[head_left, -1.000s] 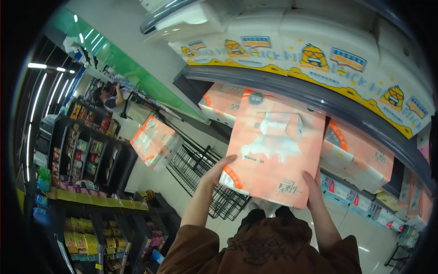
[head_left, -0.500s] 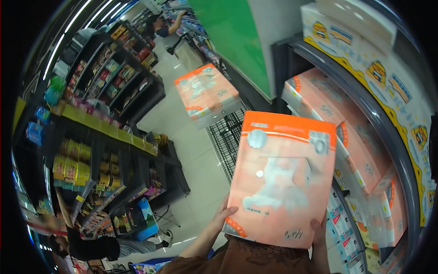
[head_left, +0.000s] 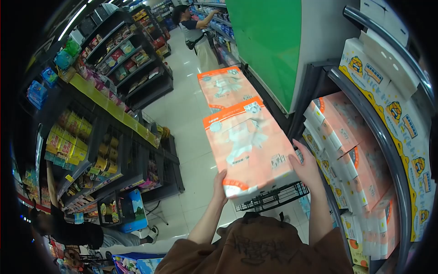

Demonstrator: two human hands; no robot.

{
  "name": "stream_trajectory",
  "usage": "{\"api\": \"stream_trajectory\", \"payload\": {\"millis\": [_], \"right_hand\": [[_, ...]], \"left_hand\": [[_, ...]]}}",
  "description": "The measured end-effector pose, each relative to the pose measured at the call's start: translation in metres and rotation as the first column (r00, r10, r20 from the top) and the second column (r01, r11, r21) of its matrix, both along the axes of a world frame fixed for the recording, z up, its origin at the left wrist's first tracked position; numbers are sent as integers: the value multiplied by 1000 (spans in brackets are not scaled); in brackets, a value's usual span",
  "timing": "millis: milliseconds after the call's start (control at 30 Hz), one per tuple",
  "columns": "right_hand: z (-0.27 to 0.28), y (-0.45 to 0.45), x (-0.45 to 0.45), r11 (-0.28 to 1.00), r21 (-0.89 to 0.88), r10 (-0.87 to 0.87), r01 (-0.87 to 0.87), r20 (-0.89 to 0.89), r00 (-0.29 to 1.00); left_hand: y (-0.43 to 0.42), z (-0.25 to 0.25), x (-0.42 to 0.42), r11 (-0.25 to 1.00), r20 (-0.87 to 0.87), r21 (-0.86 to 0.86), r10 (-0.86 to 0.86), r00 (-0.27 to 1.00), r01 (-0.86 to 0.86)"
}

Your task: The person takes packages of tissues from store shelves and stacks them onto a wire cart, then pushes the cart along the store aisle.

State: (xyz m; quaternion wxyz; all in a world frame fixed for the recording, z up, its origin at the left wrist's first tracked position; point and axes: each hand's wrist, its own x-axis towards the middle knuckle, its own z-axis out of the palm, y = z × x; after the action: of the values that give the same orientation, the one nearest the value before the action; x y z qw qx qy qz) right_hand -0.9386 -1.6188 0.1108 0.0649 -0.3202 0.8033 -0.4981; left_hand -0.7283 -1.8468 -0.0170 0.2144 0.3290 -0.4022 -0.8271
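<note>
A large peach-and-orange tissue pack (head_left: 248,146) lies between my two hands over a black wire cart (head_left: 287,194). My left hand (head_left: 220,186) grips its near left corner, the thumb along the side and the other fingers mostly hidden. On its right edge is my right hand (head_left: 305,164), with fingers bent against the pack. Just beyond, a second, similar tissue pack (head_left: 226,89) sits at the far end of the cart, partly covered by the one I hold. I cannot tell whether the held pack rests on the cart.
Stacked peach packs (head_left: 360,160) fill the shelf on my right, behind a curved dark rail (head_left: 378,132). Shelves of goods (head_left: 86,150) stand to the left. One person (head_left: 196,34) reaches to a shelf ahead; another person (head_left: 77,233) is at the lower left.
The held pack has moved forward and left, away from my body and over the cart. My right hand has shifted up along its right side. The view has turned slightly.
</note>
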Motion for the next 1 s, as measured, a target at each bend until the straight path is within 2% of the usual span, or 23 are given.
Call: {"api": "stream_trajectory", "payload": {"millis": [33,67,100,133,233,333,433,600,633,700,800,867,900,967,1000], "right_hand": [[-4,-1,4,996,-84,2,4,74,997],[-10,2,8,985,-169,7,17,141,990],[-20,7,14,968,-250,16,38,210,978],[-46,18,17,956,-289,57,51,355,933],[-89,63,41,941,-306,14,143,459,888],[-119,114,73,932,-227,-104,283,579,809],[-129,150,102,891,-249,-133,381,658,741],[-144,170,114,852,-239,-161,465,726,668],[-144,169,111,850,-243,-149,467,740,656],[-147,171,106,851,-240,-132,467,763,633],[-151,180,104,842,-238,-120,483,792,599],[-155,196,97,811,-253,-131,527,800,585],[-161,208,93,782,-266,-142,563,804,578],[-156,240,94,725,-278,-188,630,799,570],[-151,255,90,702,-287,-216,652,786,579]], "left_hand": [[1,4,-15,989,80,-147,46,996,-34],[-5,-17,-25,978,99,-204,-28,995,48],[-8,-38,-24,970,125,-237,-19,992,48],[-5,-42,-24,963,152,-265,-11,988,51],[-6,-36,-24,945,221,-300,-64,973,130],[-8,-28,-24,932,215,-296,-148,965,209],[-5,-30,-29,925,176,-329,-136,975,188],[-7,-9,-28,898,265,-346,-184,947,271],[0,1,-33,931,221,-291,-158,962,219],[-1,-13,-37,957,140,-244,-124,982,155],[7,-50,-39,984,231,-181,34,972,8],[-5,-59,-24,976,105,105,-202,974,191],[-13,-64,-27,919,26,248,-321,947,305],[7,-27,-28,889,-54,252,-381,923,381],[20,-8,-27,909,-44,273,-315,948,315]]}}
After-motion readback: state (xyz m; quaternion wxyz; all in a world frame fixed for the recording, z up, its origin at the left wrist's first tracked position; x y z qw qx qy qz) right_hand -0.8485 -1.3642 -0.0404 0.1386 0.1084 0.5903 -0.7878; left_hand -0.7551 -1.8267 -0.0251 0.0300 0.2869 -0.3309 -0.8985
